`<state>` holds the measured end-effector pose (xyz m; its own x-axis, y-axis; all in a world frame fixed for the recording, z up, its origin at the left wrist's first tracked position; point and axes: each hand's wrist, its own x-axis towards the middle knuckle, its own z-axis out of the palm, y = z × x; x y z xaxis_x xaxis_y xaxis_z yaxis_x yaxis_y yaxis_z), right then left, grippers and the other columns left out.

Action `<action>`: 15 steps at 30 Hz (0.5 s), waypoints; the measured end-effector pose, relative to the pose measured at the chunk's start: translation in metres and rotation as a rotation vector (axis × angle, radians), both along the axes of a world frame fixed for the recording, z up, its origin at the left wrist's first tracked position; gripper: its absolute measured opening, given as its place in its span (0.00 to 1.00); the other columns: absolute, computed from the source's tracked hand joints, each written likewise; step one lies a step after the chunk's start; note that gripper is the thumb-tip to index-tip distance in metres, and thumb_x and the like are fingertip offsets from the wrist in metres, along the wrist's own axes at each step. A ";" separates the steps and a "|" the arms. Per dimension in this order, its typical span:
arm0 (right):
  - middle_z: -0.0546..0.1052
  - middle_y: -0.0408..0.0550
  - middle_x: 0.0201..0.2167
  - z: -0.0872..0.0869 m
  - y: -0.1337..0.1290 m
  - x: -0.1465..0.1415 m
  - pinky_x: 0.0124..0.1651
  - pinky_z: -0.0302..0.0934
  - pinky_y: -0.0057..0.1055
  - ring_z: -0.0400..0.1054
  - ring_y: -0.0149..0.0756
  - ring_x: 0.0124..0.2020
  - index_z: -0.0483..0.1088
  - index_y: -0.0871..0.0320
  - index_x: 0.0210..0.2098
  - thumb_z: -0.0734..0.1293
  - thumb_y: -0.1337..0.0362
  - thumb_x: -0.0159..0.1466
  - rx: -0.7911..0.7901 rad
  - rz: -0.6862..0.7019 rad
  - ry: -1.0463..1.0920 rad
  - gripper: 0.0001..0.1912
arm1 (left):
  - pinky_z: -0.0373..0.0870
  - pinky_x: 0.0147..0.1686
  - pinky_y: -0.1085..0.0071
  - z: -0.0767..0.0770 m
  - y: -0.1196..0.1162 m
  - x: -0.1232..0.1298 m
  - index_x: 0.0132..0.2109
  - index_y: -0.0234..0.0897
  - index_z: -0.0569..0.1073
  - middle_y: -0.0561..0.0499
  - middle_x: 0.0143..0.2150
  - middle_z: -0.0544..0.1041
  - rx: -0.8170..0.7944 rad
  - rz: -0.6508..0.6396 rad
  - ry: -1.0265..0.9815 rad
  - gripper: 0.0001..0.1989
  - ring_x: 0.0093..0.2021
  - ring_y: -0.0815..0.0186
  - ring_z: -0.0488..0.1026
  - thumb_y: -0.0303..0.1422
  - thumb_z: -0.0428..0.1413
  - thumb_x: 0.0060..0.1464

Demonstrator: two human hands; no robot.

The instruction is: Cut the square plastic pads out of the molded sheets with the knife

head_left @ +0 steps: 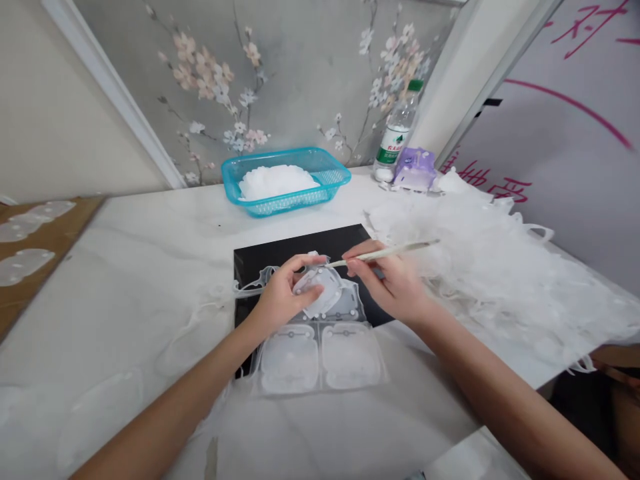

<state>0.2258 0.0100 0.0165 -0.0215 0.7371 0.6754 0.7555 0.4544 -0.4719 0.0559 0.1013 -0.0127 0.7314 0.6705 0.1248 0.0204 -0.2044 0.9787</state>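
My left hand [286, 293] holds a small translucent white piece [323, 291] between thumb and fingers, above a black board [295, 244]. Pinched in my right hand [387, 277] is a thin pale stick-like tool [400, 249], its tip at the upper edge of that piece. Beneath my hands lies a translucent sheet [320, 387] with two rounded rectangular shapes side by side, plus another shaped section above them. A thin translucent strip [253, 283] lies by the board's left edge.
A blue basket [287, 208] with white pieces stands at the back. A bottle [397, 137] and a purple packet [416, 169] are behind a large heap of translucent scraps [495, 267] on the right. Brown cardboard [50, 257] with translucent pieces is at far left.
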 end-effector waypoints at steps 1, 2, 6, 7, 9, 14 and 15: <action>0.76 0.47 0.34 0.001 0.000 0.000 0.30 0.66 0.27 0.72 0.30 0.33 0.64 0.55 0.35 0.57 0.66 0.67 0.013 0.024 -0.032 0.06 | 0.68 0.44 0.69 -0.001 0.000 0.000 0.48 0.35 0.71 0.43 0.52 0.72 0.036 -0.004 -0.005 0.17 0.53 0.59 0.69 0.28 0.59 0.48; 0.76 0.47 0.34 0.002 0.000 0.000 0.31 0.66 0.27 0.72 0.31 0.34 0.64 0.55 0.36 0.57 0.67 0.66 0.013 0.043 -0.066 0.05 | 0.68 0.45 0.69 -0.003 0.000 0.001 0.47 0.35 0.71 0.43 0.51 0.72 0.070 -0.003 -0.011 0.17 0.53 0.59 0.68 0.27 0.59 0.48; 0.75 0.48 0.35 0.006 -0.001 -0.002 0.32 0.65 0.28 0.71 0.33 0.36 0.63 0.55 0.39 0.57 0.68 0.67 -0.027 0.077 -0.148 0.05 | 0.68 0.47 0.68 -0.006 0.000 0.001 0.47 0.37 0.71 0.44 0.51 0.71 0.151 0.016 -0.031 0.17 0.53 0.60 0.68 0.26 0.58 0.49; 0.75 0.48 0.34 0.006 -0.001 -0.002 0.33 0.65 0.28 0.71 0.33 0.36 0.63 0.55 0.39 0.57 0.68 0.67 -0.032 0.080 -0.150 0.05 | 0.68 0.47 0.67 -0.006 0.000 0.001 0.48 0.37 0.71 0.44 0.51 0.71 0.164 0.018 -0.035 0.17 0.53 0.60 0.68 0.26 0.58 0.49; 0.75 0.48 0.34 0.006 -0.002 -0.003 0.34 0.65 0.28 0.71 0.32 0.36 0.63 0.55 0.39 0.57 0.68 0.67 -0.038 0.084 -0.147 0.05 | 0.67 0.48 0.67 -0.007 -0.001 0.000 0.48 0.38 0.70 0.44 0.51 0.70 0.181 0.012 -0.034 0.17 0.54 0.60 0.67 0.25 0.57 0.49; 0.73 0.47 0.33 0.005 -0.004 -0.005 0.35 0.65 0.29 0.70 0.32 0.34 0.62 0.55 0.39 0.57 0.67 0.67 -0.067 0.086 -0.146 0.04 | 0.66 0.49 0.67 -0.008 -0.001 0.000 0.50 0.38 0.70 0.44 0.51 0.69 0.210 -0.011 -0.026 0.18 0.54 0.60 0.67 0.25 0.56 0.51; 0.73 0.47 0.33 0.005 -0.004 -0.005 0.35 0.66 0.29 0.70 0.32 0.34 0.62 0.55 0.39 0.57 0.67 0.67 -0.080 0.082 -0.152 0.04 | 0.66 0.49 0.67 -0.008 -0.001 0.000 0.50 0.38 0.69 0.44 0.51 0.69 0.214 -0.011 -0.024 0.18 0.54 0.60 0.67 0.25 0.56 0.51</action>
